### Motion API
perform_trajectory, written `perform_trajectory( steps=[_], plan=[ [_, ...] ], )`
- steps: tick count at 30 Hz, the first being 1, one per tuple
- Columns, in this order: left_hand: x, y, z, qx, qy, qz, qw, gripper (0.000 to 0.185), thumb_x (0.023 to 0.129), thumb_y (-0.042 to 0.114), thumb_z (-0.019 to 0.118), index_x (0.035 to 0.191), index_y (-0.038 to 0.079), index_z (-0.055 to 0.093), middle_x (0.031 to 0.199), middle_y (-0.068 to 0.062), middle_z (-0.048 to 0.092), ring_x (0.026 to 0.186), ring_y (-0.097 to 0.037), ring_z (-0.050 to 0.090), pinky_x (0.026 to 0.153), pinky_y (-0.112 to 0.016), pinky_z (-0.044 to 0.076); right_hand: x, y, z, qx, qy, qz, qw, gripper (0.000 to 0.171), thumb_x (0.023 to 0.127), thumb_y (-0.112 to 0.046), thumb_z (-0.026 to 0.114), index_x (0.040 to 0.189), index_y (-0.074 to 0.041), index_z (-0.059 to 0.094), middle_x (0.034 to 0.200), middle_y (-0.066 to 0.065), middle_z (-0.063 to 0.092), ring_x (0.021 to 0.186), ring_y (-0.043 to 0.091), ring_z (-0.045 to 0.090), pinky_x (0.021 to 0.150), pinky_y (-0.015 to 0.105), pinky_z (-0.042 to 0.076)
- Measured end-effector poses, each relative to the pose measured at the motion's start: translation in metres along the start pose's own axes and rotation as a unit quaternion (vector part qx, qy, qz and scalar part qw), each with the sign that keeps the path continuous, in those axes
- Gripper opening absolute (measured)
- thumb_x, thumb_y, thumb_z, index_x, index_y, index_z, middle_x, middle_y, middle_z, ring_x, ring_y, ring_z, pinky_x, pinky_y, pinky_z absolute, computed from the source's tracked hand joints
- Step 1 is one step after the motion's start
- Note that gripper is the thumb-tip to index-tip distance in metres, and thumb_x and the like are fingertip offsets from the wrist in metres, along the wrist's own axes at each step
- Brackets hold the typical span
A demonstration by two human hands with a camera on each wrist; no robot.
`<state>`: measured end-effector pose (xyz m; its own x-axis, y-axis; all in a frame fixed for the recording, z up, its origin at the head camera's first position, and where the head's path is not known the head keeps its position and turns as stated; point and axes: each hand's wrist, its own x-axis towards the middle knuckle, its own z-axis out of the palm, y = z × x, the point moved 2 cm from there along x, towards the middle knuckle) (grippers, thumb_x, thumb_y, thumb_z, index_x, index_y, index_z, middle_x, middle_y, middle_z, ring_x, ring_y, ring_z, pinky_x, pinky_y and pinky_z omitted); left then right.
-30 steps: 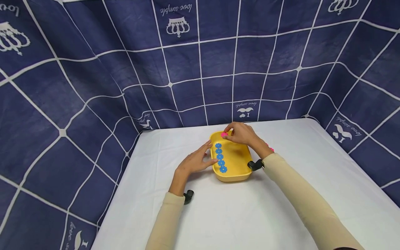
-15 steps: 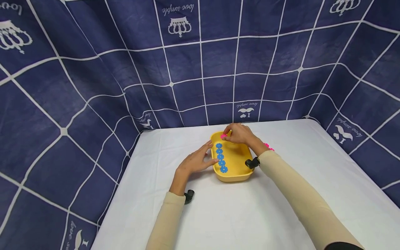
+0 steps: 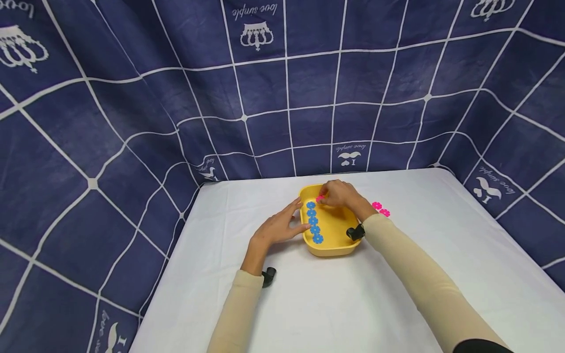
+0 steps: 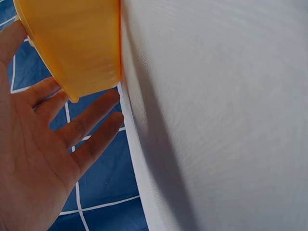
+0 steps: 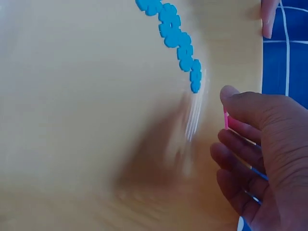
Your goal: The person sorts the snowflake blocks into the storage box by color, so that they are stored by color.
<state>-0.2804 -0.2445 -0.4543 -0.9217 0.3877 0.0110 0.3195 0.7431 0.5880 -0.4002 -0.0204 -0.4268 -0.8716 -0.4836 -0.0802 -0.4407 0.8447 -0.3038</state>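
My right hand [image 3: 339,192] pinches a pink flower-shaped disc [image 3: 320,198] between thumb and fingers, over the far left part of a yellow tray [image 3: 333,230]. In the right wrist view the disc [image 5: 226,120] is seen edge-on, just above the tray floor. Several blue flower-shaped discs [image 3: 313,221] lie in a row along the tray's left side, the far one close to the pink disc. My left hand [image 3: 274,229] touches the tray's left rim, fingers spread and fairly straight. From the left wrist, this hand [image 4: 53,139] shows its palm beside the tray's outer wall [image 4: 77,43].
Two pink flower-shaped discs [image 3: 380,209] lie on the white table [image 3: 309,304] right of the tray, near my right forearm. A blue curtain with white lines [image 3: 309,88] stands close behind the tray and along both sides.
My right hand has come nearer and lower into the tray with the pink disc, toward the far end of the blue row. My left hand stays at the rim.
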Motion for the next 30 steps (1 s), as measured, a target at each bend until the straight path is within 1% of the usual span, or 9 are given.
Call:
perform_trajectory(
  steps=[3, 8, 10, 15, 18, 22, 25, 27, 30],
  plan=[
    [0.000, 0.001, -0.002, 0.003, 0.004, 0.000, 1.0000, 0.089, 0.089, 0.071, 0.059, 0.160, 0.027, 0.030, 0.166, 0.017, 0.021, 0.123, -0.016, 0.061, 0.109, -0.047, 0.044, 0.001, 0.001, 0.003, -0.003, 0.002, -0.004, 1.000, 0.033, 0.087, -0.038, 0.078, 0.111, -0.015, 0.078, 0.109, 0.003, 0.074, 0.102, 0.028, 0.064, 0.093, 0.051, 0.052],
    [0.000, 0.003, -0.002, 0.001, 0.002, 0.006, 1.0000, 0.088, 0.091, 0.066, 0.061, 0.161, 0.028, 0.026, 0.165, 0.015, 0.025, 0.133, -0.017, 0.054, 0.111, -0.049, 0.042, 0.000, 0.003, 0.009, -0.001, -0.004, -0.002, 1.000, 0.037, 0.087, -0.041, 0.077, 0.111, -0.013, 0.076, 0.108, 0.005, 0.074, 0.100, 0.029, 0.064, 0.092, 0.050, 0.052],
    [0.000, 0.003, -0.001, 0.001, -0.002, 0.004, 1.0000, 0.088, 0.091, 0.065, 0.061, 0.162, 0.027, 0.025, 0.165, 0.015, 0.025, 0.135, -0.016, 0.053, 0.111, -0.049, 0.042, 0.000, 0.003, 0.012, 0.001, -0.010, -0.001, 1.000, 0.039, 0.087, -0.041, 0.077, 0.112, -0.011, 0.076, 0.107, 0.006, 0.073, 0.099, 0.029, 0.064, 0.092, 0.049, 0.052],
    [0.001, 0.004, -0.001, 0.006, -0.003, 0.003, 1.0000, 0.089, 0.091, 0.066, 0.061, 0.162, 0.027, 0.025, 0.166, 0.015, 0.024, 0.132, -0.016, 0.055, 0.110, -0.048, 0.043, 0.001, 0.004, 0.017, -0.018, -0.015, -0.001, 1.000, 0.038, 0.088, -0.040, 0.076, 0.112, -0.010, 0.075, 0.099, 0.003, 0.071, 0.094, 0.026, 0.062, 0.091, 0.046, 0.053],
    [0.003, 0.005, -0.002, 0.007, 0.000, 0.005, 1.0000, 0.086, 0.091, 0.066, 0.061, 0.161, 0.027, 0.029, 0.166, 0.016, 0.022, 0.131, -0.018, 0.056, 0.110, -0.049, 0.043, 0.003, 0.004, 0.018, -0.035, -0.013, -0.001, 0.999, 0.036, 0.089, -0.039, 0.077, 0.110, -0.011, 0.075, 0.094, 0.001, 0.070, 0.089, 0.024, 0.061, 0.088, 0.043, 0.054],
    [0.003, 0.005, -0.003, 0.008, 0.000, 0.007, 0.9999, 0.085, 0.091, 0.065, 0.061, 0.160, 0.024, 0.031, 0.167, 0.016, 0.020, 0.136, -0.020, 0.051, 0.111, -0.050, 0.042, 0.005, 0.004, 0.017, -0.043, -0.014, -0.006, 0.999, 0.032, 0.089, -0.037, 0.077, 0.106, -0.011, 0.075, 0.086, 0.000, 0.068, 0.085, 0.023, 0.061, 0.083, 0.041, 0.054],
    [0.002, 0.004, -0.004, 0.004, -0.001, 0.005, 1.0000, 0.087, 0.091, 0.065, 0.061, 0.161, 0.024, 0.029, 0.166, 0.015, 0.022, 0.141, -0.019, 0.046, 0.113, -0.050, 0.040, 0.005, 0.002, 0.018, -0.045, -0.015, -0.009, 0.999, 0.031, 0.089, -0.037, 0.077, 0.103, -0.010, 0.075, 0.081, 0.000, 0.065, 0.082, 0.023, 0.059, 0.079, 0.039, 0.054],
    [0.001, 0.003, -0.003, 0.004, 0.000, 0.002, 1.0000, 0.086, 0.091, 0.066, 0.061, 0.161, 0.026, 0.030, 0.166, 0.015, 0.023, 0.137, -0.019, 0.051, 0.111, -0.050, 0.042, 0.005, 0.001, 0.019, -0.045, -0.016, -0.008, 0.999, 0.031, 0.089, -0.037, 0.077, 0.102, -0.009, 0.075, 0.079, 0.000, 0.064, 0.079, 0.022, 0.059, 0.077, 0.038, 0.054],
    [-0.001, 0.001, -0.002, 0.006, 0.001, -0.003, 1.0000, 0.086, 0.090, 0.067, 0.061, 0.161, 0.029, 0.028, 0.166, 0.015, 0.023, 0.135, -0.017, 0.052, 0.111, -0.049, 0.042, 0.005, 0.000, 0.022, -0.045, -0.018, -0.005, 0.999, 0.030, 0.089, -0.036, 0.077, 0.100, -0.008, 0.074, 0.078, 0.001, 0.063, 0.077, 0.023, 0.058, 0.075, 0.037, 0.053]
  ],
)
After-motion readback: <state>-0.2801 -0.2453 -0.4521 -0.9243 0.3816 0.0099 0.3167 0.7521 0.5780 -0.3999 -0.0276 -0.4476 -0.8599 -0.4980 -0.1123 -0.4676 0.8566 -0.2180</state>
